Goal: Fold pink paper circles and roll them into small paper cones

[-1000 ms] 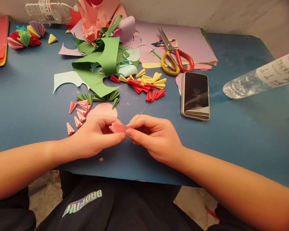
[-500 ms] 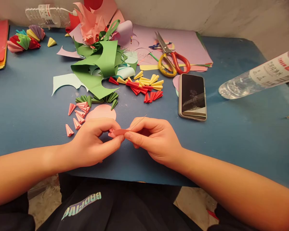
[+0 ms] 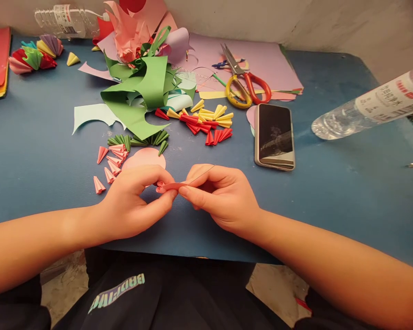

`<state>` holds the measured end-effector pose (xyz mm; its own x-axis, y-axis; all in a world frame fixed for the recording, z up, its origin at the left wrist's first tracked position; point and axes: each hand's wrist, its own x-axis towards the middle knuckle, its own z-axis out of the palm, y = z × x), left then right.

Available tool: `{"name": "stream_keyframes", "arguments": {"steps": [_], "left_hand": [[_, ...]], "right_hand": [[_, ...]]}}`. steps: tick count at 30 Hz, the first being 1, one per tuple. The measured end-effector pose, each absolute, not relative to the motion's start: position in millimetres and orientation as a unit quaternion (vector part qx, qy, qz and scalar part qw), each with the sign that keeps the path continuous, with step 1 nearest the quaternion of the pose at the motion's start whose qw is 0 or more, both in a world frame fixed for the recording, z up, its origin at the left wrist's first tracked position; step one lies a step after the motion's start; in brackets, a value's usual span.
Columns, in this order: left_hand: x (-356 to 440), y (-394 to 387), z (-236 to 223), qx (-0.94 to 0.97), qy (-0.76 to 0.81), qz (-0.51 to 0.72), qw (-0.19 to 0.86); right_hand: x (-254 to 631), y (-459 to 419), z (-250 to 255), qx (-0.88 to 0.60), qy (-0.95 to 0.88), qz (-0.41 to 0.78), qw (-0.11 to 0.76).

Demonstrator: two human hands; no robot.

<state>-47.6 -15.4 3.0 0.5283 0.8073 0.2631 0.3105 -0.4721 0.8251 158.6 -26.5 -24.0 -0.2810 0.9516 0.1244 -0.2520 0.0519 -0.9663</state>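
Note:
Between my two hands is a partly rolled pink paper piece, its curled end toward the left. My left hand pinches it with thumb and forefinger. From the other side, my right hand grips its flat end, fingertips nearly touching those of the left. A thin needle-like wire slants up from the right fingertips; where it meets the paper is hidden. Just behind my left hand lies a pink paper disc, with several small pink paper cones beside it.
Green cones, yellow cones and red cones lie further back, near green paper scraps. Scissors rest on purple sheets. A phone and a leaning water bottle are at right.
The paper piece has been turned between my fingers, showing its curled end more and looking narrower. The wire has tipped lower toward the right. The whole view has shifted slightly.

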Motion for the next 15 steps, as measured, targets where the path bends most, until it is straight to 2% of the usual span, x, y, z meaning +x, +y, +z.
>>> {"name": "stream_keyframes", "arguments": {"steps": [15], "left_hand": [[-45.4,-15.9,2.1,0.766,0.369,0.326,0.414]], "right_hand": [[158.5,-27.1,-22.1,-0.372,-0.524,0.595,0.482]]}}
